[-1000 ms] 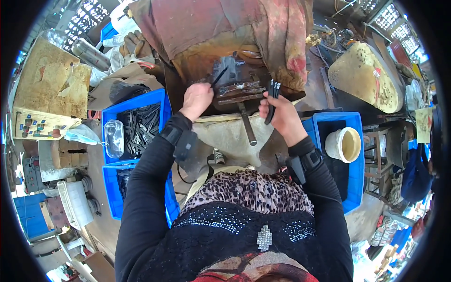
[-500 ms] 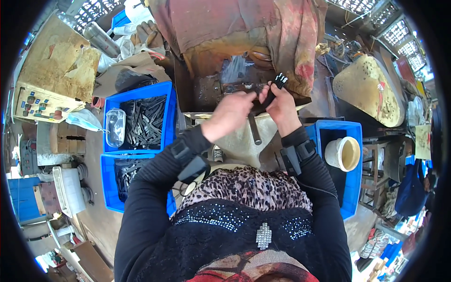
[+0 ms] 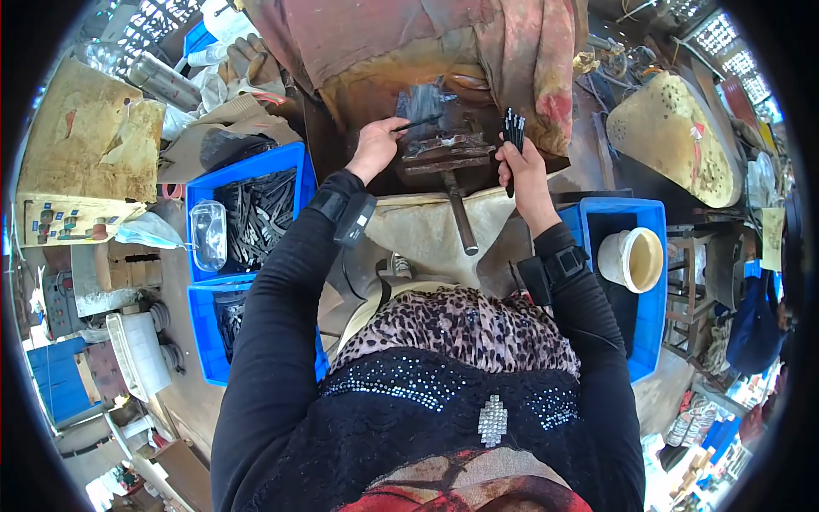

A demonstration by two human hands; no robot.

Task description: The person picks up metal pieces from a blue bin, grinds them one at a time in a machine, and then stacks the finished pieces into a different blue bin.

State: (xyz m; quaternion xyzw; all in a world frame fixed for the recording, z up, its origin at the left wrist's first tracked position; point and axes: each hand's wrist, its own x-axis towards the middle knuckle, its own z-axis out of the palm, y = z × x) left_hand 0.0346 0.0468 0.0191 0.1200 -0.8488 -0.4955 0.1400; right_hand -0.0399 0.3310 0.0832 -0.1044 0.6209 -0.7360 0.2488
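Note:
My left hand (image 3: 373, 151) pinches one thin black strip (image 3: 420, 122), which points to the right above the back of a metal clamp (image 3: 448, 155). From the clamp a round bar handle (image 3: 459, 213) slants down toward me. Off to the right, my right hand (image 3: 527, 177) is closed around a bundle of black strips (image 3: 514, 128) with shiny tips, held upright. The clamp sits in a rusty open-fronted box (image 3: 350, 162), where a whitish blurred patch (image 3: 420, 101) shows behind the strip. Whether anything is in the clamp's jaws, I cannot tell.
At my left, two blue bins (image 3: 194, 256) hold many black strips, with a clear plastic container (image 3: 209, 236) in the farther one. At right, a blue bin (image 3: 653, 294) holds a white bucket (image 3: 616, 260). Stained cloth (image 3: 384, 38) drapes over the box.
My hands have moved apart. The left has gone left and away from me and now has a single strip; the right still grips the bundle, slightly farther right.

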